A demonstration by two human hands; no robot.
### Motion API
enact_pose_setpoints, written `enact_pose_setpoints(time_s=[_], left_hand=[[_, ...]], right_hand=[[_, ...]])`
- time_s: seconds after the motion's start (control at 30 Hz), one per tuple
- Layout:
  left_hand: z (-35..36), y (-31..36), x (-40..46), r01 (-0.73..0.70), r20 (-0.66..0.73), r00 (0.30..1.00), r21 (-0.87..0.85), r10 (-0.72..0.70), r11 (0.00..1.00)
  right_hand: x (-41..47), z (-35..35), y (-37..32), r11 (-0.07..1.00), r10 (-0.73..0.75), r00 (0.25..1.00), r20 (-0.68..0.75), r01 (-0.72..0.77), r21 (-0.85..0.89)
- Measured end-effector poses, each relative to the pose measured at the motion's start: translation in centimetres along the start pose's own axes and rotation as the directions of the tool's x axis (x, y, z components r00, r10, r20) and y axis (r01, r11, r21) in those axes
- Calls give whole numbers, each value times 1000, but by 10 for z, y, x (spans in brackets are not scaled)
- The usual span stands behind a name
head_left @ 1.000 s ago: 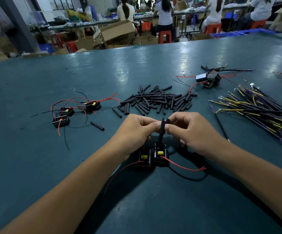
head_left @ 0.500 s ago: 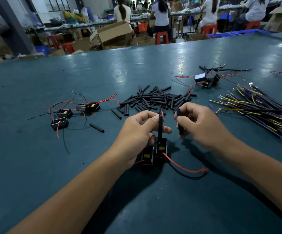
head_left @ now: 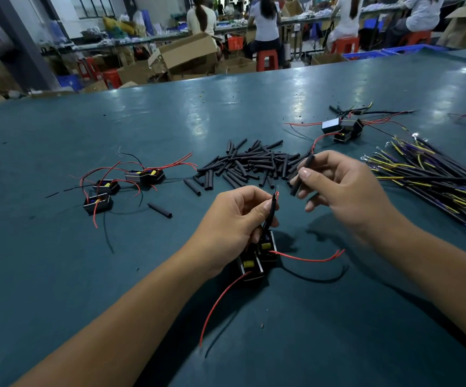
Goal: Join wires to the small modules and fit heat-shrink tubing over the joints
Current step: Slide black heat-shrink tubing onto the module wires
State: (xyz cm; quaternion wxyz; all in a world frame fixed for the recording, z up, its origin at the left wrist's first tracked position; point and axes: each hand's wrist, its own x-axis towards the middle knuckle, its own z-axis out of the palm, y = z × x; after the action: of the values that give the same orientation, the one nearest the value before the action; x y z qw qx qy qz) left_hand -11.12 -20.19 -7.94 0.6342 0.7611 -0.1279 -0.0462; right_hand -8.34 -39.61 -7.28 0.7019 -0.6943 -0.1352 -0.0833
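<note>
1. Heat-shrink tubing, one short black sleeve (head_left: 302, 174), sits pinched between thumb and fingers of your right hand (head_left: 343, 188), just right of the joined wire ends (head_left: 275, 198).
2. Your left hand (head_left: 234, 224) grips those red and black wire ends upright above the two small black modules with yellow parts (head_left: 258, 254).
3. Line the sleeve's open mouth with the bare tips before pushing.
4. Slide it down until the joint is fully covered.
5. Spare sleeves (head_left: 251, 166) lie beyond the wire ends.

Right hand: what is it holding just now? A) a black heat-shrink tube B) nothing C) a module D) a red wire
A: the right hand pinches a black heat-shrink tube between thumb and fingers, held clear of the wire ends in the left hand.
</note>
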Motion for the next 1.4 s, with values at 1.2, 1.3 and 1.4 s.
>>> enact_pose_setpoints(time_s=[1.2, 1.3, 1.4], left_hand=[[1, -2, -2, -177, 119, 981, 193, 156, 965], [2, -1, -3, -160, 103, 984, 187, 143, 969], [1, 0, -3, -135, 89, 988, 158, 122, 978]], right_hand=[[-6, 3, -3, 986, 23, 994, 103, -40, 162], [-7, 3, -1, 990, 16, 993, 117, -33, 136], [-8, 1, 0, 998, -15, 990, 142, 7, 60]])
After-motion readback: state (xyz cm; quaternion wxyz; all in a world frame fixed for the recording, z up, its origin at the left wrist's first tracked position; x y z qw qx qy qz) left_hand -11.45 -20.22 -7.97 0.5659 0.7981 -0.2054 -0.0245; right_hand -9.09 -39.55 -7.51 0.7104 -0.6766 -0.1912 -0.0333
